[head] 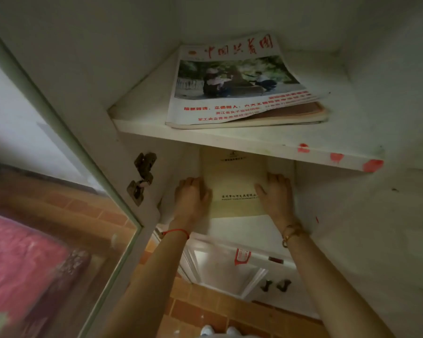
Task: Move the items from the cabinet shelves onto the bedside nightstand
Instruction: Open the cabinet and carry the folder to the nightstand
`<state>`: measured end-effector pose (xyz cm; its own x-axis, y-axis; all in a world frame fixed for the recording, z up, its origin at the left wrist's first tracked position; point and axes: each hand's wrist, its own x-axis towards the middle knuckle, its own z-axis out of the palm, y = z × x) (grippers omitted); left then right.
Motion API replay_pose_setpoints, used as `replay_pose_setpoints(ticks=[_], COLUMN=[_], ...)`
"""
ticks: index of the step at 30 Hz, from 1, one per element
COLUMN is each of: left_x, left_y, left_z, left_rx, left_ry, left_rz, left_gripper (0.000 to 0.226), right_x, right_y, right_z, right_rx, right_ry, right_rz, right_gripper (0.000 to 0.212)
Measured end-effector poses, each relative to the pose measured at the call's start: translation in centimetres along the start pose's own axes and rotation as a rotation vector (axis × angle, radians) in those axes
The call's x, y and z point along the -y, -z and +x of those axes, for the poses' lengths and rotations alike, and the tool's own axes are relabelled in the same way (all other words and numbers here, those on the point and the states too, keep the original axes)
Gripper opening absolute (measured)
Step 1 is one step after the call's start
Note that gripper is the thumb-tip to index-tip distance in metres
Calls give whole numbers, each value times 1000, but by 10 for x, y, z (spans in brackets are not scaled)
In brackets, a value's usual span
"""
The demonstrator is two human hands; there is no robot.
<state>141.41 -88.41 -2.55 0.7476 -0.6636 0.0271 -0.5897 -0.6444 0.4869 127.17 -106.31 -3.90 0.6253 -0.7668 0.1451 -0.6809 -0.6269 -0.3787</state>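
1. A yellow folder point(235, 184) lies flat on the lower cabinet shelf point(242, 228).
2. The left hand point(191, 193) grips its left edge, fingers curled over it.
3. The right hand point(276, 193) clasps the right edge likewise.
4. On the upper shelf point(230, 140), a magazine point(232, 81) tops a thin stack.

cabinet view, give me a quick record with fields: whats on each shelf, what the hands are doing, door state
upper shelf: magazine lying on top of a brown notebook
lower shelf: yellowish folder, lying flat
left hand: on the folder's left edge
right hand: on the folder's right edge
cabinet door: glass door swung open on the left
task state: items not yet moved off the shelves
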Motion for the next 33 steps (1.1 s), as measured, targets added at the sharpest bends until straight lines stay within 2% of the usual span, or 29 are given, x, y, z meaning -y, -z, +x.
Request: replay_pose_setpoints(ticks=[3, 7, 11, 14, 15, 17, 21, 27, 33], left_x=[2, 0, 4, 8, 10, 18, 29, 39, 42], left_y=[-6, -6, -1, 5, 6, 5, 4, 0, -3], left_z=[7, 10, -2, -22, -30, -49, -88, -128, -158], left_rx=[6, 29, 27, 3, 2, -3, -11, 47, 25], left_ry=[2, 41, 94, 127, 135, 153, 149, 169, 252], left_rz=[-44, -190, -344, -371, -365, -406, -430, -491, -682], left_gripper=[35, 20, 24, 16, 25, 24, 40, 57, 53], right_x=[2, 7, 10, 9, 9, 9, 9, 9, 2], right_y=[-1, 1, 3, 5, 6, 7, 9, 11, 13], right_z=[4, 6, -9, -36, -47, -70, -113, -150, -171], right_rx=[38, 84, 93, 81, 81, 82, 42, -5, -34], right_ry=[-20, -35, -45, -43, -48, -49, -33, -13, -19], right_rz=[74, 163, 208, 242, 255, 272, 290, 310, 354], right_gripper=[45, 41, 40, 43, 44, 43, 41, 52, 54])
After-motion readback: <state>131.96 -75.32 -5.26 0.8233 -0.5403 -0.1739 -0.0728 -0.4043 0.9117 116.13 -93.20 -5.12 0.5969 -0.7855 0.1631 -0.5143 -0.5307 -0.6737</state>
